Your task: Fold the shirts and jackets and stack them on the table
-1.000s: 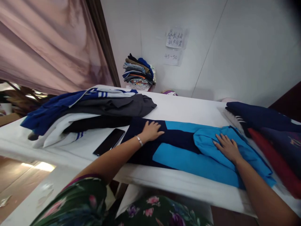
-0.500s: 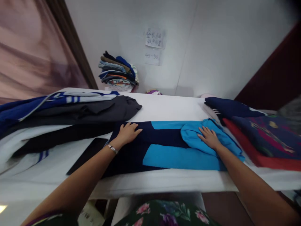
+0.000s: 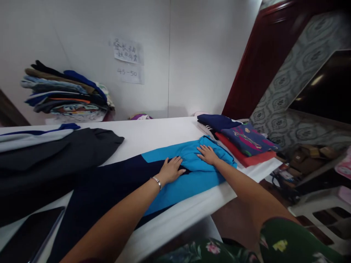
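A navy and bright blue garment [image 3: 170, 190] lies stretched along the white table, its blue right end bunched up. On its middle, where navy meets blue, rests my left hand [image 3: 170, 170], open with fingers spread and a metal band at the wrist. My right hand [image 3: 208, 155] presses flat on the bunched blue fabric, its fingers stretched out. Neither hand grips the cloth. Just beyond my right hand is a pile of folded clothes, with a purple-blue patterned piece [image 3: 246, 137] on top of a red one [image 3: 246, 157].
Dark grey clothing [image 3: 82, 146] spreads over the table's left side, near a dark flat object [image 3: 33, 230]. A tall stack of folded clothes [image 3: 68, 96] stands at the back left by the wall. Off the right edge are a pale plastic stool [image 3: 323, 204] and boxes [image 3: 307, 160].
The view has turned to the right. My left hand has slid rightward along the garment, closer to my right hand, which stays on the bunched blue part.
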